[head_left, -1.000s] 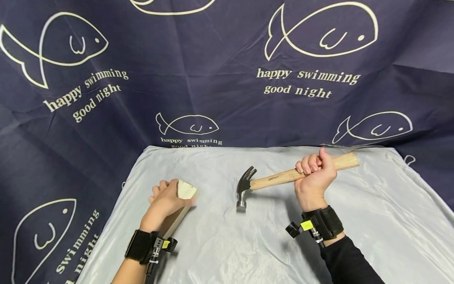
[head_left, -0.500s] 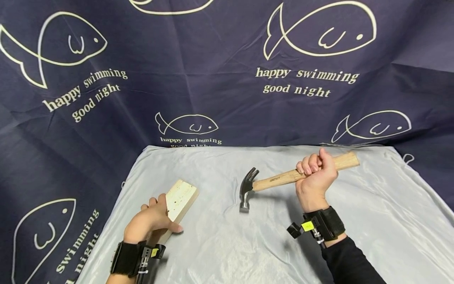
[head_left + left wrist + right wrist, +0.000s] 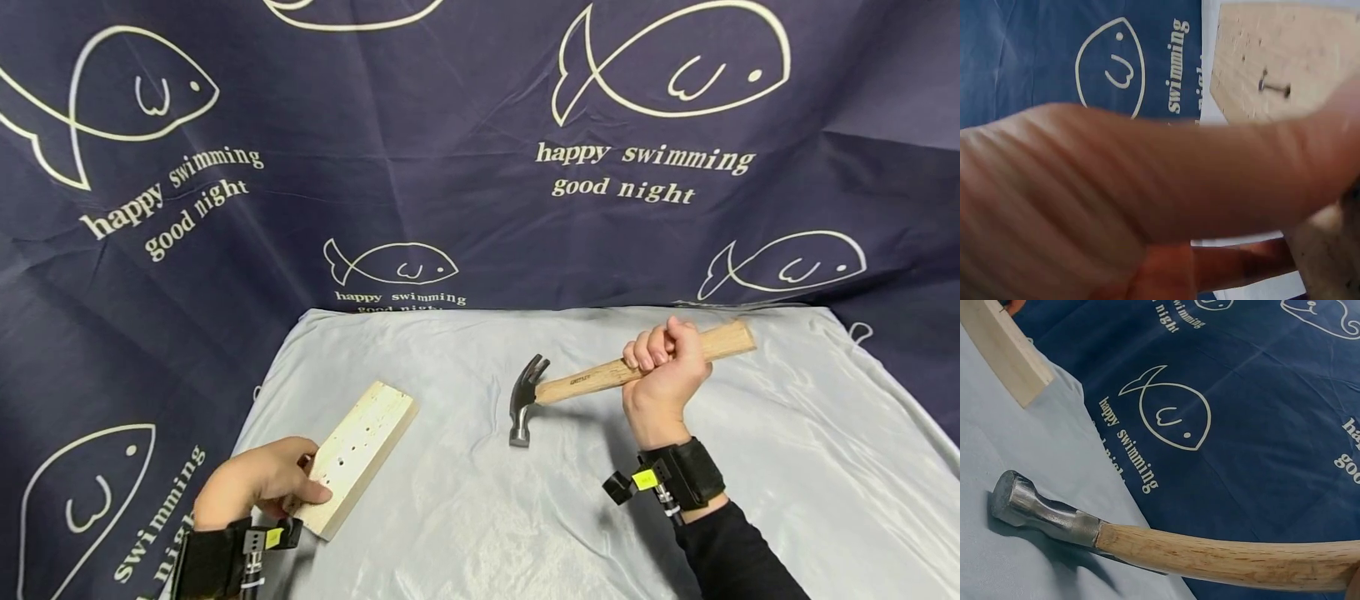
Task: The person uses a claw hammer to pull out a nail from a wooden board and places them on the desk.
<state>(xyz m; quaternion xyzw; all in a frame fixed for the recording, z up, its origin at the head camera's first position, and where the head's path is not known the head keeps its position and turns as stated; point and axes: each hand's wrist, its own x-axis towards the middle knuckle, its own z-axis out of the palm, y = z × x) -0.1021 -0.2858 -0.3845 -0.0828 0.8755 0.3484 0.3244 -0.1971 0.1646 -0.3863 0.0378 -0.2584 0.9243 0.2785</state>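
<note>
Navy backdrop (image 3: 465, 183), across the upper frame: printed with fish outlines and the legible wording "happy swimming" and "good night" on 2 lines, repeated. Hammer (image 3: 558, 387), right of centre: dark lettering on the wooden handle, too small to read with certainty. Both black wrist straps (image 3: 684, 473) carry a yellow label, text not readable.

Left hand (image 3: 262, 483), lower left of the frame: closed on the lower left end of the wooden block (image 3: 369, 442), thumb across the upper face, fingers at the far side and partly hidden. The block extends from the hand toward the upper right; its face shows several small dark holes. In the left wrist view, a small nail-like piece (image 3: 1285, 91) shows on the wood.

Right hand (image 3: 666, 379), right of centre: fingers wrapped firmly around the handle, metal head to the left of the hand, claw upward. Pale cloth (image 3: 480, 517) covers the bench below.
</note>
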